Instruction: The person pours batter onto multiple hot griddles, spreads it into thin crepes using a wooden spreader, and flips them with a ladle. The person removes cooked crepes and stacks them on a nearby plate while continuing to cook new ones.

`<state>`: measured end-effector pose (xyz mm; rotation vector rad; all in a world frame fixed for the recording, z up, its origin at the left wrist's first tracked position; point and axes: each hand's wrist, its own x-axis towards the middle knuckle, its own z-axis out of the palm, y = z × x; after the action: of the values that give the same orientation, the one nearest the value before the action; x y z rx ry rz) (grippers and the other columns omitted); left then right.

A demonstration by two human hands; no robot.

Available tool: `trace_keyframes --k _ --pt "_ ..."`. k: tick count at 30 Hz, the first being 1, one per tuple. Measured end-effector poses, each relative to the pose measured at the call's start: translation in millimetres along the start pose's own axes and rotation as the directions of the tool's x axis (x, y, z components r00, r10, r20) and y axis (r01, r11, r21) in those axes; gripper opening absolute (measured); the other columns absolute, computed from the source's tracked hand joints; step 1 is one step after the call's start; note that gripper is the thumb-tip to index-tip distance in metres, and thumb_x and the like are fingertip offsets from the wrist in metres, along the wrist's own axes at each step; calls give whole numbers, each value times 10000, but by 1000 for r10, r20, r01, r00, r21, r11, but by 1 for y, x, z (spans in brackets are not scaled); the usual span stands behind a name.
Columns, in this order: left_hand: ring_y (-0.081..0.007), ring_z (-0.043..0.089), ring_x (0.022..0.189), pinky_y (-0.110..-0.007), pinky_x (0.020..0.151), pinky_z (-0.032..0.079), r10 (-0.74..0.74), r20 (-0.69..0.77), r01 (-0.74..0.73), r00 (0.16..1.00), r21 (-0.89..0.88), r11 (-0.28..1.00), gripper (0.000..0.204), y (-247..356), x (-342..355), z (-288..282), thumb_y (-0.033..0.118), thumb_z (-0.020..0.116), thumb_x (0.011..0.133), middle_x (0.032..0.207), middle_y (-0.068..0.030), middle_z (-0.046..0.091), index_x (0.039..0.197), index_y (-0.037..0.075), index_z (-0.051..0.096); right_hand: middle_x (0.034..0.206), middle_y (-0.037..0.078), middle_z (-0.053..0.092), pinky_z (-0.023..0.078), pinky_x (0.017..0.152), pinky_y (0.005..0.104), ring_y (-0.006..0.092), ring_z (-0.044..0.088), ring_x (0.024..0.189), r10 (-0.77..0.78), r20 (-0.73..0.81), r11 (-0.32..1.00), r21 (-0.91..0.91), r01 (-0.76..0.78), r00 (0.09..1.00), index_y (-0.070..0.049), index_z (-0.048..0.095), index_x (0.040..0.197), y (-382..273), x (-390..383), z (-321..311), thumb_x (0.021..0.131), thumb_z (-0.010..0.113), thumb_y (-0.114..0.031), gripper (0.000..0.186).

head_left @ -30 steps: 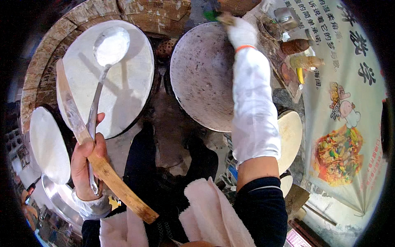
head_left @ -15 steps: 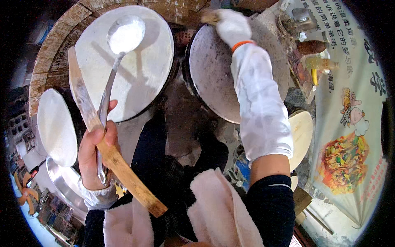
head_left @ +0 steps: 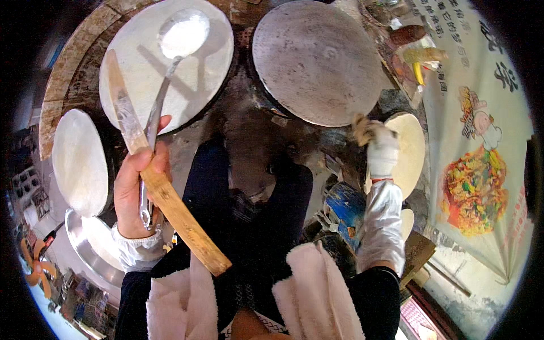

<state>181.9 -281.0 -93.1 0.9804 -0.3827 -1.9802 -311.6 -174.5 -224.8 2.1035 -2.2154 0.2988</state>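
The bare left hand is grasping a long, curved, pale-brown wooden blade together with a long-handled, shiny metal ladle, whose bowl is hanging inside the far edge of a large, round, white-covered griddle. The white-gloved right hand is clenching a blurred, brownish wad just beside the near right edge of a grey, round, speckled griddle, whether touching it I cannot tell.

Side ledge bearing brown object, yellow item

Pale banner — large black Chinese characters above, small red lettering below.
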Motion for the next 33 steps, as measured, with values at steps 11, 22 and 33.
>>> trace_keyframes --k 11,22,33 --pt "-20 443 507 -159 422 374 17 -61 -13 998 77 997 596 -4 -9 26 172 532 1016 751 13 492 1523 -21 286 1193 137 608 486 996 450 363 564 1174 529 -289 793 503 -344 798 -106 674 1167 -187 4 87 792 711 10 394" --pt "-25 424 494 -166 412 364 15 -56 -12 998 61 998 594 -6 16 19 169 530 1014 716 22 459 1513 -45 290 978 153 700 541 778 319 240 686 839 918 -133 361 670 -649 374 60 649 1166 -79 24 72 939 635 -102 279" --pt "-38 426 467 -178 396 377 -11 -100 7 995 -38 999 639 3 66 8 128 532 990 701 1 471 1523 -66 237 1023 301 682 508 907 507 466 648 1026 722 -88 686 -37 -726 687 -1 712 976 124 184 79 795 559 -224 326"
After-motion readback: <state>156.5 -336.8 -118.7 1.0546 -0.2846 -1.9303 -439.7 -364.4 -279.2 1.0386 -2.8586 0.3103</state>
